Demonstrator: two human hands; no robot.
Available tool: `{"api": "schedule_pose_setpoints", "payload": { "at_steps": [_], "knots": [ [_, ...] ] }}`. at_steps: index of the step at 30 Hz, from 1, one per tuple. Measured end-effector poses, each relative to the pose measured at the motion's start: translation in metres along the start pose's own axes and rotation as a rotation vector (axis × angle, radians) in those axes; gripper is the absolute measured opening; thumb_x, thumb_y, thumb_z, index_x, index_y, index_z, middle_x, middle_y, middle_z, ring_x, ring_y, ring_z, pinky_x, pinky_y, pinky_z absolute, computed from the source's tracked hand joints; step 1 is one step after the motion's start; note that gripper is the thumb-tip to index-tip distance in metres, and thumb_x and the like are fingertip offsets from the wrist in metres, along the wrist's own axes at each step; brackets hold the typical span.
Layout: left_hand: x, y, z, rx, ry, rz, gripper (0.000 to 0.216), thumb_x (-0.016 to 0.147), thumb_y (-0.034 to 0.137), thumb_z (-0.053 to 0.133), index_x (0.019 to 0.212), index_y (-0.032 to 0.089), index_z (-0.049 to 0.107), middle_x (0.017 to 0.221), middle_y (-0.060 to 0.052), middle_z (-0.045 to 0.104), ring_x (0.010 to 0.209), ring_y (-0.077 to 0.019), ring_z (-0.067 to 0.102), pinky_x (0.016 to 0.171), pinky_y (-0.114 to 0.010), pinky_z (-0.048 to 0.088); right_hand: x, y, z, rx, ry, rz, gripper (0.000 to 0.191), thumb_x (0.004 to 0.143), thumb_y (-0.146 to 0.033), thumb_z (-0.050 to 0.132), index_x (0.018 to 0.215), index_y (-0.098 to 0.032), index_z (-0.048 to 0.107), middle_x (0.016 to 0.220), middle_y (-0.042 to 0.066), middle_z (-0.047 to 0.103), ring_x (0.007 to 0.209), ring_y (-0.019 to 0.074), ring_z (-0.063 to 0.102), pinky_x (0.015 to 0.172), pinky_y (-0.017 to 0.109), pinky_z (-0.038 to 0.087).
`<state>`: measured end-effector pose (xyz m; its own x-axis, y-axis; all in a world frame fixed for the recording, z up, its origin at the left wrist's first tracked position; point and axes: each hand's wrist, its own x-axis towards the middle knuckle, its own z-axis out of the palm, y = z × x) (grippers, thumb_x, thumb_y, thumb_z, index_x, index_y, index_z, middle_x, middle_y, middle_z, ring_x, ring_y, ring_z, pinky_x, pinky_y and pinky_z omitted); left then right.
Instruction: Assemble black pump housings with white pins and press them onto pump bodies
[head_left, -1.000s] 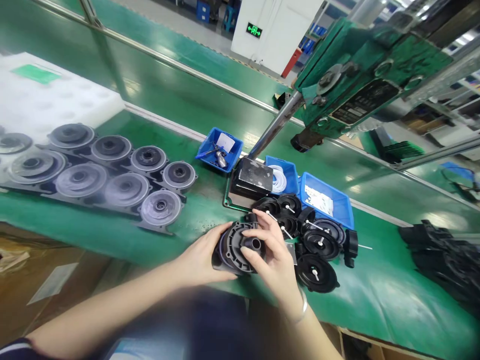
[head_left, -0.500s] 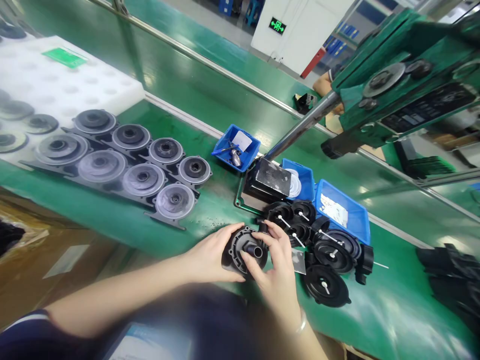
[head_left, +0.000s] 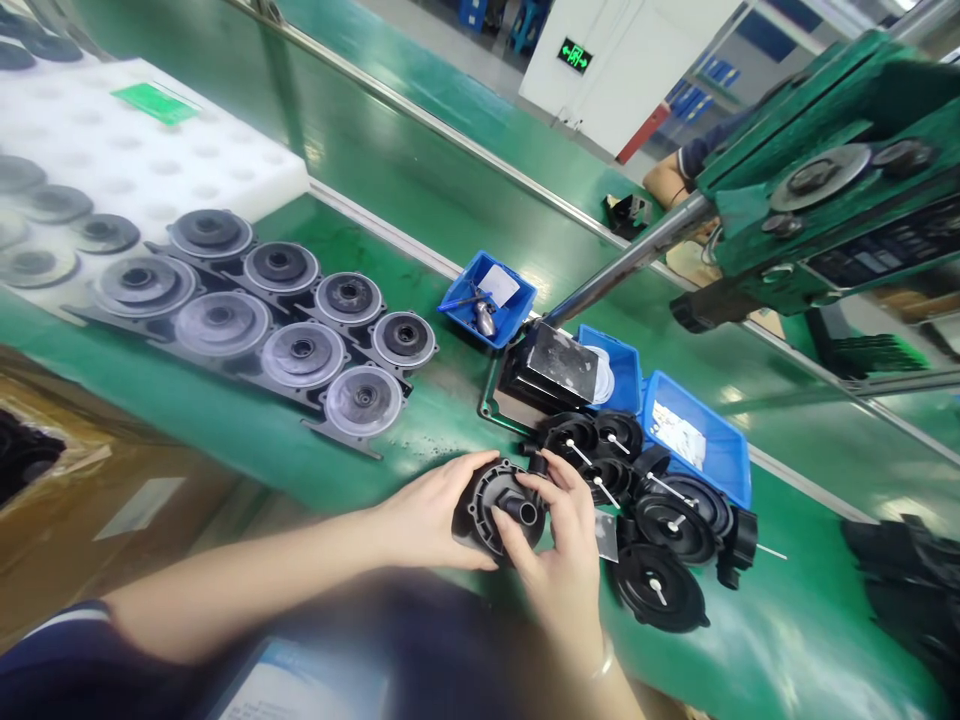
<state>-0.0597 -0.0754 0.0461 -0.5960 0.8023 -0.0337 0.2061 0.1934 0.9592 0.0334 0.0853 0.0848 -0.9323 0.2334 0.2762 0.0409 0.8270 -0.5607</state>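
Housing (head_left: 496,497), black and round, is held over bench (head_left: 810,625) at lower centre of frame | left hand (head_left: 424,515): housing's left side is gripped by curled fingers | right hand (head_left: 562,545): right side is grasped by fingers around short tube (head_left: 528,513) | black covers (head_left: 671,525) with white sticks are clustered right of centre

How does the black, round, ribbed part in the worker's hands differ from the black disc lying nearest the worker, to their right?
The black, round, ribbed part is gripped between the left hand and right hand; the black disc rests on the green bench. The part shows a black, open-ended tube, while the disc shows a slim white pin near its middle. Both are black and round.
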Motion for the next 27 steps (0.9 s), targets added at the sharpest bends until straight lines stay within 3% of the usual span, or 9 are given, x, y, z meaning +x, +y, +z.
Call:
{"api": "schedule_pose_setpoints", "payload": {
  "at_steps": [27],
  "knots": [
    [0.0013,-0.0017,0.0007,0.028,0.036,0.031,0.104,0.057,0.038,0.087,0.143,0.019,0.032,0.144,-0.016,0.046,0.131,-0.0330,0.048,0.110,-0.047,0.042,0.0008,0.0019,-0.0018,0.002,-0.003,-0.048,0.031,0.086,-0.031,0.066,0.115,-0.023,0.056,0.137,0.013,0.043,0.129,0.0287,0.044,0.106,0.055,0.040]
  ]
}}
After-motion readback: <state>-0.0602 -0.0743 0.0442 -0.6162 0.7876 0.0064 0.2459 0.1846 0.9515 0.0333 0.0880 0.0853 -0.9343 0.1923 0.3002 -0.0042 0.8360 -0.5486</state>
